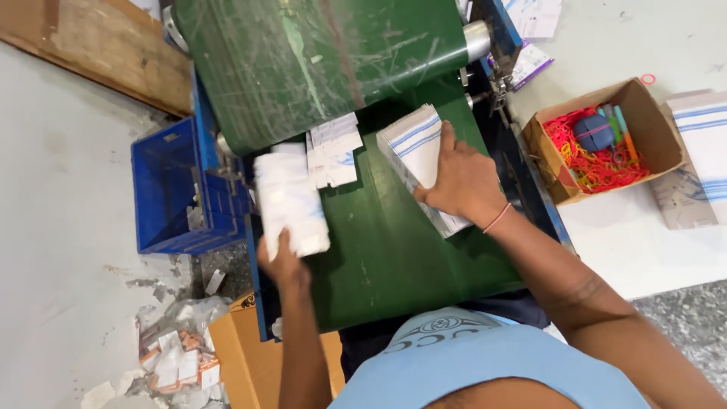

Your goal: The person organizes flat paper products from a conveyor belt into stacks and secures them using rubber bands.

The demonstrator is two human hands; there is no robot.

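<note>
Pale concrete floor (53, 227), cracked and littered with paper scraps (170, 363). Blue plastic crate (163, 189) stands left of green machine table (394, 257); wooden board (98, 45) lies beyond.

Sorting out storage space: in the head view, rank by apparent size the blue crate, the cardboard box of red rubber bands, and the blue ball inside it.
1. Blue crate, largest.
2. Cardboard box, clearly smaller.
3. Blue ball, smallest by far.

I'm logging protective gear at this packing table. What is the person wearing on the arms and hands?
Nothing protective shows. Both arms are bare to the shoulder under a light blue sleeveless top with a dark printed motif. The left hand and right hand are ungloved. A thin pinkish band circles the right wrist.
</note>
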